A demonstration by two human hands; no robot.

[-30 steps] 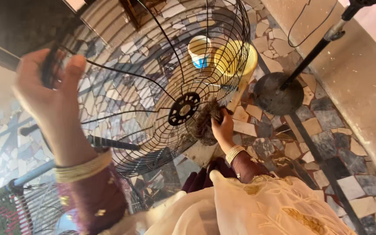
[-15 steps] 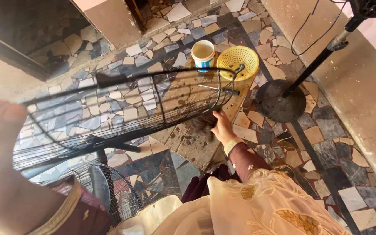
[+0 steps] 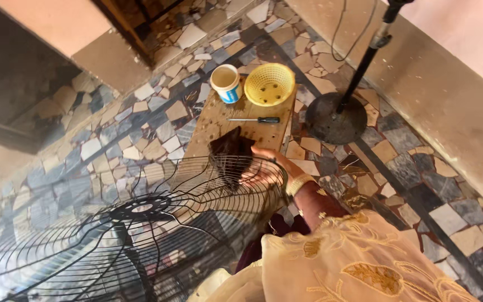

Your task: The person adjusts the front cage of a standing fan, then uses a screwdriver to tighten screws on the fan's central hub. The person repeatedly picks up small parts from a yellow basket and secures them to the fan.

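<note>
A black wire fan grille [image 3: 141, 208] lies tilted low across the lower left, its round hub facing up. My right hand [image 3: 265, 168], with a bangle at the wrist, is at the grille's far rim and holds a dark brown cloth [image 3: 229, 150] against the wires. My left hand is out of view. The cloth and hand hover over a low wooden board [image 3: 264, 134]. A screwdriver with a black handle [image 3: 255, 119] lies on that board.
At the board's far end are a yellow plastic basket [image 3: 269, 84] and a white and blue cup [image 3: 226, 83]. A fan stand's round base [image 3: 336, 118] and pole [image 3: 364, 61] stand to the right by a wall. The floor is broken-tile mosaic; my pale embroidered garment fills the lower right.
The grille has swung down from upright to lie nearly flat at the lower left. My left hand has left the view. My right hand stays at the rim with the cloth.
</note>
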